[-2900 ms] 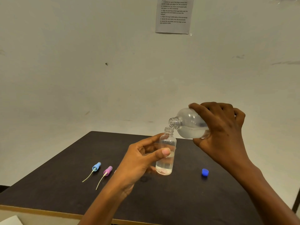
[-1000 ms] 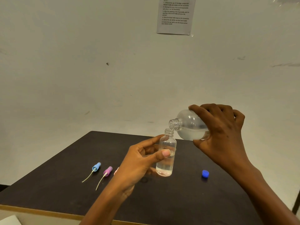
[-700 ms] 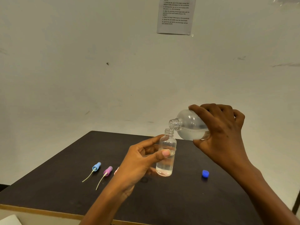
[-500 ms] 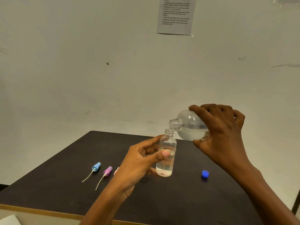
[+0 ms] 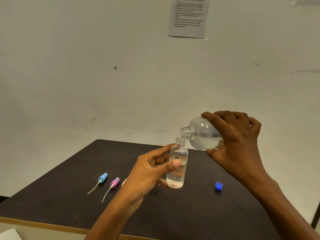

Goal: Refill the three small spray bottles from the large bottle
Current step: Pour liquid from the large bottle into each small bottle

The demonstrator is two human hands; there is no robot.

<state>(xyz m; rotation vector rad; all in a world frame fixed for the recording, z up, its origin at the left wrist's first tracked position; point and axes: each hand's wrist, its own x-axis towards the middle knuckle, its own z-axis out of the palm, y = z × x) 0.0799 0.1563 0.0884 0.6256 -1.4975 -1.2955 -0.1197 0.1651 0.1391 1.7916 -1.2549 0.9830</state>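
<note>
1. Here, over a dark table (image 5: pixel 69 196), the left hand (image 5: pixel 149 172) wraps thumb and fingers round a small bottle (image 5: pixel 177 170), upright, roughly half full of clear liquid and seemingly held just off the surface.
2. The right hand (image 5: pixel 237 141) grips the large bottle (image 5: pixel 202 135) from above, tipped almost onto its side, its open neck at the small bottle's mouth.
3. Both mouths are narrow. A little more tilt would likely send liquid past the rim, over the left fingers and onto the table.
4. Neither bottle appears braced on anything, so a wobble of either wrist could break the alignment. A wet small bottle would also be slippery to hold.
5. Overfilling is a risk, since a spray tube pushed in later would force liquid out.
6. A blue cap (image 5: pixel 218 185) lies to the right. A blue spray head (image 5: pixel 103 177) and a purple spray head (image 5: pixel 115 182), tubes attached, lie to the left, and a forearm swung low could knock them away.
7. A paper notice (image 5: pixel 188 16) on the wall carries numbered steps. The legible lines appear to read "Place the large bottle back on the countertop" and "Screw the cap tightly onto the travel bottle", and the rest is too small. No brand or label shows on either bottle.
</note>
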